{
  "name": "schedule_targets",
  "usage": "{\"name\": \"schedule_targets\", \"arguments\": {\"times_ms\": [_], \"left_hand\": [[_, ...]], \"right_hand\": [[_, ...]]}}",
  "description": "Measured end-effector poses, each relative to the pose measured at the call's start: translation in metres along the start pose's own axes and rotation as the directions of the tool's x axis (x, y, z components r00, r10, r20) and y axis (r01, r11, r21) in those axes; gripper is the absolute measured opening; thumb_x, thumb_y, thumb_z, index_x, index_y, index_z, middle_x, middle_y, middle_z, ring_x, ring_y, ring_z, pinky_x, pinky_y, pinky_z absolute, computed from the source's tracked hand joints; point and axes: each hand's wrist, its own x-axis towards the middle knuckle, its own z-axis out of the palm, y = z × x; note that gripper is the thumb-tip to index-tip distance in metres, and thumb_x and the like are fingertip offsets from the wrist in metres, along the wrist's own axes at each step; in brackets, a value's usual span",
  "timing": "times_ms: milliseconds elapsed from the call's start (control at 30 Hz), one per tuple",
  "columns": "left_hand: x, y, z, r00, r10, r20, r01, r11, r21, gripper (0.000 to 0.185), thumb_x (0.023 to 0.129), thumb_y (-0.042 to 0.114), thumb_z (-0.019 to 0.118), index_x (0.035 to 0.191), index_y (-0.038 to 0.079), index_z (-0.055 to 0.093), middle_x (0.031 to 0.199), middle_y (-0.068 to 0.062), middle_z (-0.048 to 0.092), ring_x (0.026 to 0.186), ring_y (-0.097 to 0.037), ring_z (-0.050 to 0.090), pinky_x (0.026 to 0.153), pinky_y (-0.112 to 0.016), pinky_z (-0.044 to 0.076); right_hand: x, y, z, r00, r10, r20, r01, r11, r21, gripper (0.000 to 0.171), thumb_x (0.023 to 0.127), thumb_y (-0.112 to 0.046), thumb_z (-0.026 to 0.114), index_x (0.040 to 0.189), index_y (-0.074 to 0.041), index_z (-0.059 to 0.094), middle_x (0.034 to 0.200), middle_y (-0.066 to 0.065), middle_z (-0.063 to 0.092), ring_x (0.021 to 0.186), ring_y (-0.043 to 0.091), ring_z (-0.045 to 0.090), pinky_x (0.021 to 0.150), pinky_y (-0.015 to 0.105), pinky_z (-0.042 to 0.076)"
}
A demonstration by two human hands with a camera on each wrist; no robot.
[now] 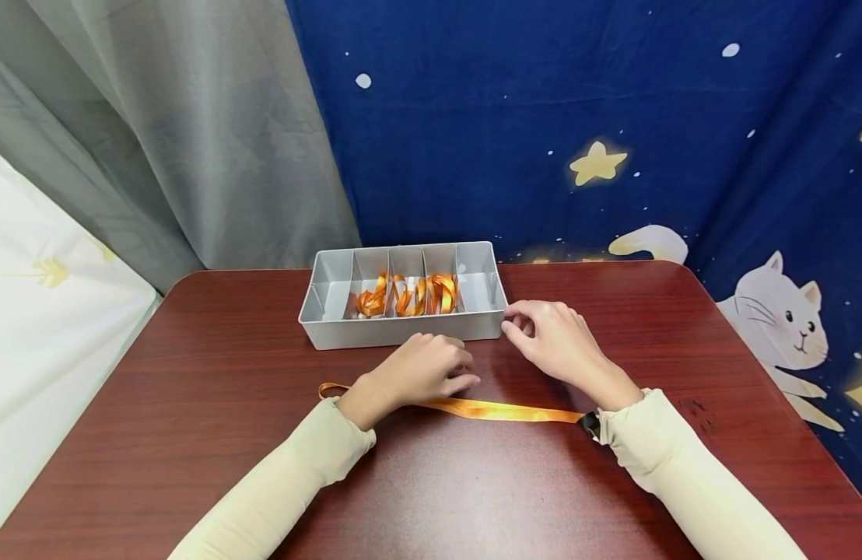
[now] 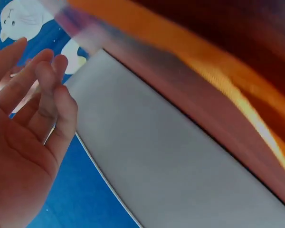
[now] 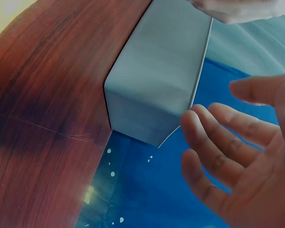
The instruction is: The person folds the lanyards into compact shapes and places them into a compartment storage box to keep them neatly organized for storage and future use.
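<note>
A grey divided box [image 1: 403,333] stands toward the back of the table. Its three middle compartments hold coiled orange ribbons [image 1: 441,294]. Across the table in front lies another orange ribbon [image 1: 508,411], with a loop at its left end and a dark clip [image 1: 590,425] by the right cuff. My left hand [image 1: 417,369] hovers over this ribbon, just before the box's front wall, with loosely bent fingers and nothing in them. At the box's front right corner is my right hand [image 1: 557,342], empty, fingertips close to the rim; whether they touch it I cannot tell.
The reddish-brown table [image 1: 193,435] ends just behind the box. Beyond it hang a blue star-patterned curtain [image 1: 473,140] and a grey curtain [image 1: 249,155]. The box's two outer compartments show bare floors.
</note>
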Motion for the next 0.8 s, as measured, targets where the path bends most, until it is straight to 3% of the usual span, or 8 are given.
{"name": "schedule_targets", "arguments": {"times_ms": [333,567,800], "left_hand": [[0.000,0.006,0.011,0.991,0.012,0.131,-0.009,1.000,-0.021,0.023,0.088,0.045,0.073,0.084,0.022,0.074,0.076,0.008,0.064,0.064,-0.002,0.052,0.055,-0.025,0.042],[0.000,0.007,0.019,0.988,0.022,0.153,-0.018,0.999,-0.026,0.026,0.083,0.048,0.077,0.079,0.023,0.071,0.075,0.008,0.063,0.063,-0.003,0.051,0.056,-0.027,0.043],[-0.001,0.007,0.023,0.987,0.025,0.156,-0.022,1.000,-0.020,0.024,0.080,0.043,0.081,0.086,0.021,0.074,0.080,0.009,0.064,0.066,-0.006,0.056,0.058,-0.029,0.048]], "right_hand": [[-0.007,0.001,0.002,0.986,-0.078,0.149,0.081,0.996,-0.019,0.018,0.091,-0.025,0.069,0.103,-0.013,0.075,0.074,-0.013,0.063,0.067,0.004,0.057,0.059,0.031,0.047],[-0.015,0.006,0.002,0.959,-0.094,0.268,0.100,0.995,-0.009,0.020,0.091,-0.026,0.070,0.105,-0.012,0.074,0.074,-0.013,0.062,0.067,0.003,0.056,0.061,0.029,0.047],[-0.023,0.013,0.002,0.934,-0.106,0.342,0.109,0.994,0.009,0.022,0.091,-0.024,0.071,0.107,-0.009,0.073,0.074,-0.013,0.059,0.062,0.003,0.052,0.060,0.028,0.045]]}}
